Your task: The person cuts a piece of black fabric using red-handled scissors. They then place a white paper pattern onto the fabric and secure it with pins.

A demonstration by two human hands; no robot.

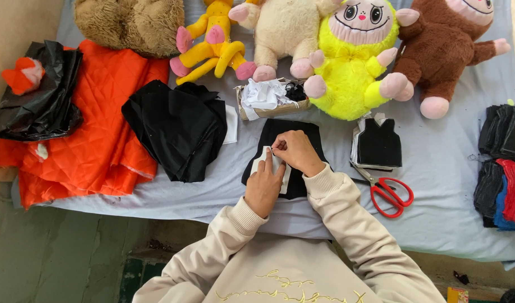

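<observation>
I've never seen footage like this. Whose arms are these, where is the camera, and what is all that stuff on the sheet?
There is no machine here: the camera sits on a person's head and looks down at their own two hands. The left hand presses flat on a small white piece lying on black fabric. The right hand pinches that piece's upper edge. They work on a pale blue sheet. Nearby lie red scissors, a stack of black vest shapes, orange quilted cloth and a row of plush toys, including a yellow one.
</observation>
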